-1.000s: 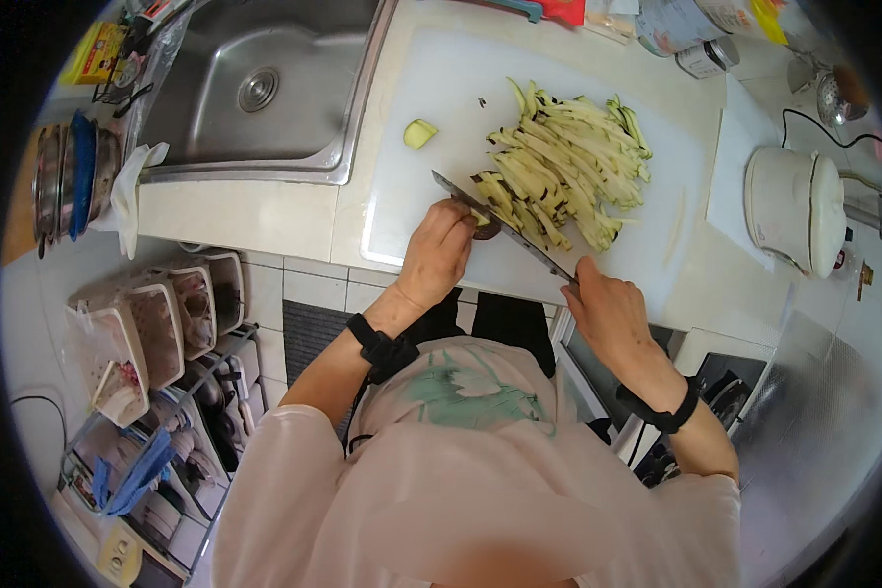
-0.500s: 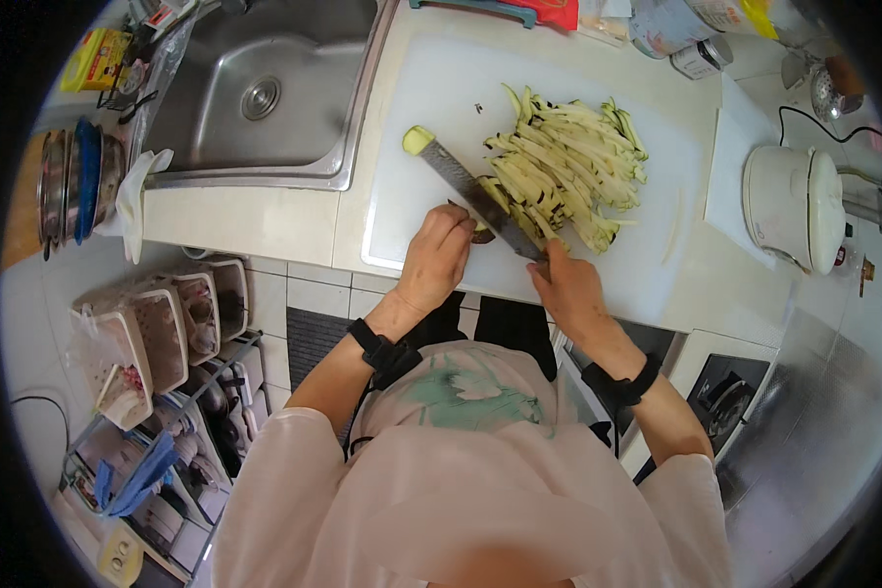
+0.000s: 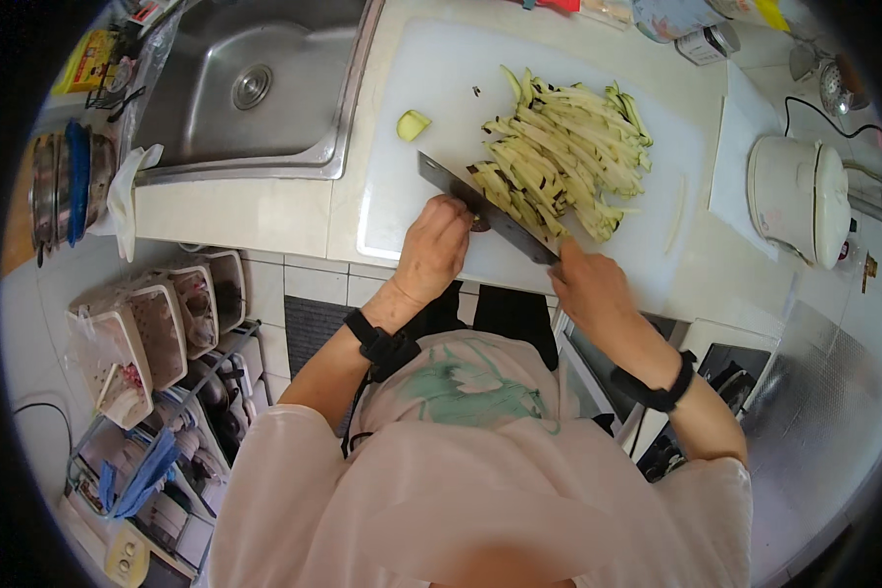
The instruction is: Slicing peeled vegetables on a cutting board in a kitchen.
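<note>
My right hand (image 3: 592, 284) is closed round the handle of a broad kitchen knife (image 3: 500, 218). Its dark blade slants up and left across the white cutting board (image 3: 392, 201). On the blade's near side, my left hand (image 3: 435, 243) curls its fingers over a small dark-skinned eggplant piece (image 3: 479, 224), mostly hidden beneath them. Just beyond the blade lies a big heap of eggplant strips (image 3: 573, 147), pale inside with dark skin edges. A pale green end chunk (image 3: 413, 124) sits alone near the board's left side, past the knife tip.
Left of the board is a steel sink (image 3: 304, 59), with a white cloth (image 3: 127, 201) draped at its near corner. A white lidded cooker (image 3: 789, 201) stands on the right. Jars and bags (image 3: 706, 44) line the far right. Baskets (image 3: 118, 363) fill a rack below left.
The knife and my right hand have shifted slightly right. The blade tip, which overlapped the end chunk, now lies apart from it. My left hand keeps its place by the blade.
</note>
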Demonstrator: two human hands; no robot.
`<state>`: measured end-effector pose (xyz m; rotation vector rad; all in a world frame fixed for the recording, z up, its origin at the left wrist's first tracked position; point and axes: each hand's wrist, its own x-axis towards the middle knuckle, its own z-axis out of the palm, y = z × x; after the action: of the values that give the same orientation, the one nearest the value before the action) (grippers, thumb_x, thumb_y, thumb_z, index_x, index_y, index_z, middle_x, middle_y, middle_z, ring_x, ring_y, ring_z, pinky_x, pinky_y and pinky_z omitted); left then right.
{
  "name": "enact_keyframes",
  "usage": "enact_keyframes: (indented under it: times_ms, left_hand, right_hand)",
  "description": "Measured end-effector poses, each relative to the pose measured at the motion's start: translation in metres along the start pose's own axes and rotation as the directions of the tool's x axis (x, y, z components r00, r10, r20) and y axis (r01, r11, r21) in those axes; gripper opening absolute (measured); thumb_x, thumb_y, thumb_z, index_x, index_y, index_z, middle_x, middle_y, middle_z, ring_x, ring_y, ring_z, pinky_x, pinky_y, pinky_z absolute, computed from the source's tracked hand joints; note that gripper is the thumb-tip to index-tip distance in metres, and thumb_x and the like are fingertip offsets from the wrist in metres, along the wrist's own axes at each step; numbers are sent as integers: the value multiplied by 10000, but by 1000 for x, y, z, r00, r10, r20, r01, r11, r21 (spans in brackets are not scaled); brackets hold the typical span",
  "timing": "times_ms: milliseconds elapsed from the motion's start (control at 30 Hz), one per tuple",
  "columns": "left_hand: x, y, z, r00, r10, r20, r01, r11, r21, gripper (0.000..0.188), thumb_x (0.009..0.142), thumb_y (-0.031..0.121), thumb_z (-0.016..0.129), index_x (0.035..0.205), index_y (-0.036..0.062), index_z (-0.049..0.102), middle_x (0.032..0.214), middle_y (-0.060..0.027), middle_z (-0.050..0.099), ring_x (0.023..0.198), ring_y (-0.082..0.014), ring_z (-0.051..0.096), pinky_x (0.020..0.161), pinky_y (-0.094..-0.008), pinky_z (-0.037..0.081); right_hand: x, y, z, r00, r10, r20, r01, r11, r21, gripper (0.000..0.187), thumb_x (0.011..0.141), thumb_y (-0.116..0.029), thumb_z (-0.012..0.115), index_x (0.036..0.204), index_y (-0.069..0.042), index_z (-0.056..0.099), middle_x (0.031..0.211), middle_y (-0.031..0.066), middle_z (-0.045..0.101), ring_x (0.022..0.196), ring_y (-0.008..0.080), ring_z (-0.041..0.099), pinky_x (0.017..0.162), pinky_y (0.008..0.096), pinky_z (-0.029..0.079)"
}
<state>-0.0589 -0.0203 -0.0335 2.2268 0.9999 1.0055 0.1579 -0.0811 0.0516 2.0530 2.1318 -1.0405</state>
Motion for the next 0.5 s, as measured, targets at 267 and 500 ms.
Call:
enact_keyframes:
  times_ms: [267,500]
  left_hand:
    - [1,1,-2,998,-41,38,42,999,-34,250,705,-114,638,938,-37,587,963,-181,569,934,-361,569,788,-397,492]
    - [-6,3,-10,998,-60,-26,58,996,-64,262,727,-112,622,970,-36,560,996,-166,550,946,-364,557,802,-409,490]
  right_hand:
    - [19,-1,40,985,59,-160,-34,987,155,266,850,-143,656,940,9,457,713,220,639,701,434,616,602,493,472]
    - [0,2,-2,990,53,-134,-35,991,132,260,871,-189,633,928,-21,442,637,205,604,634,435,605,580,516,470]
